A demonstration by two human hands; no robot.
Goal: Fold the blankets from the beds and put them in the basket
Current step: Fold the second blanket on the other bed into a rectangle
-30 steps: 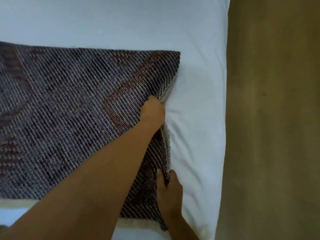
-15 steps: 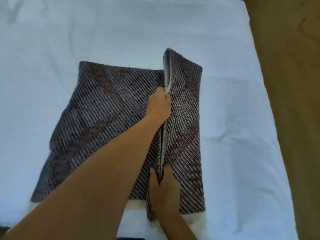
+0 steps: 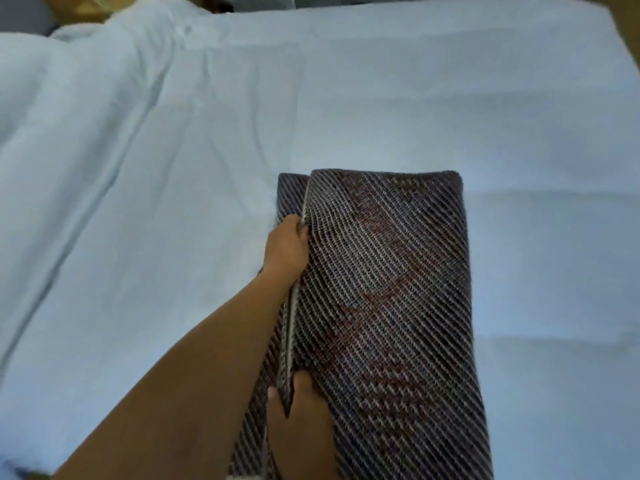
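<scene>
A dark woven blanket (image 3: pixel 388 306) with diagonal stripes and reddish patches lies on the white bed as a long folded strip running away from me. My left hand (image 3: pixel 286 247) reaches out along the strip's left side and pinches the stacked edges about halfway up. My right hand (image 3: pixel 300 422) grips the same stacked edges at the near end, thumb on top. A sliver of the lower layer (image 3: pixel 289 194) shows at the far left corner. No basket is in view.
The white bed sheet (image 3: pixel 173 202) spreads wide on the left and beyond the blanket, with creases. A rumpled white duvet (image 3: pixel 52 81) lies at the far left. The bed's right edge and brownish floor (image 3: pixel 630 26) show at the top right.
Both hands carried the blanket's right edge up and over to the left, laying it on the left edge. The wide blanket is now a narrow strip.
</scene>
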